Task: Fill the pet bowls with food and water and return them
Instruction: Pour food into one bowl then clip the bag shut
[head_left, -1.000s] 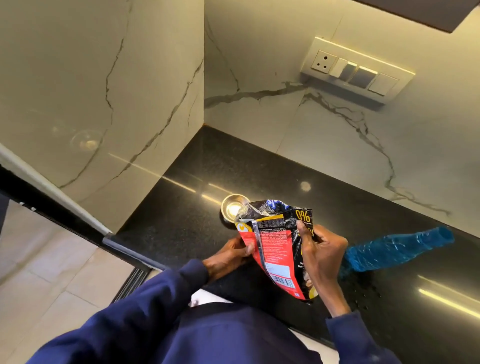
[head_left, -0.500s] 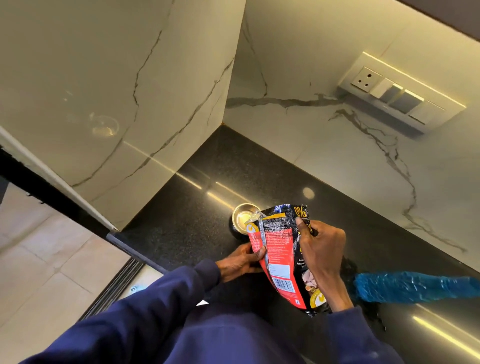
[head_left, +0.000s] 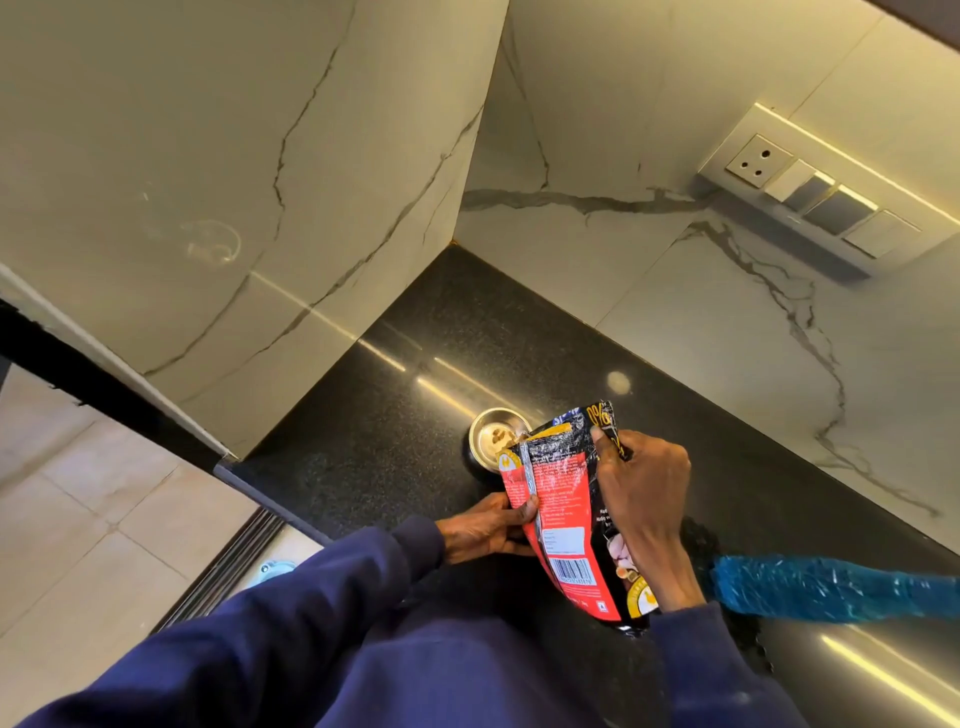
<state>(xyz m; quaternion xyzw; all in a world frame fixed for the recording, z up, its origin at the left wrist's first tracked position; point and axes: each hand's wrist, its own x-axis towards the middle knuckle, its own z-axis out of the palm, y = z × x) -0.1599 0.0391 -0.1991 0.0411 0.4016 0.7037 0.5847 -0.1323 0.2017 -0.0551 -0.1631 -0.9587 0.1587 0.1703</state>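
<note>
At far left the tiled floor (head_left: 78, 519) lies below the worktop (head_left: 395, 415), whose near edge runs diagonally beside a marble side wall (head_left: 208, 156). Bare black surface stretches from that edge to the corner. A small metal bowl (head_left: 493, 436) stands on the worktop, well clear of both walls, with a few brown pellets inside. The left hand (head_left: 485, 527) pinches the lower side of a red and black food pouch (head_left: 566, 509); its grip is closed on the pouch. The pouch tilts, its open mouth over the bowl's rim. The right hand (head_left: 641, 499) clasps the pouch's upper edge. Further right, a blue plastic-wrapped roll (head_left: 831, 587) lies flat near the front edge, below a wall switch panel (head_left: 826, 192).
</note>
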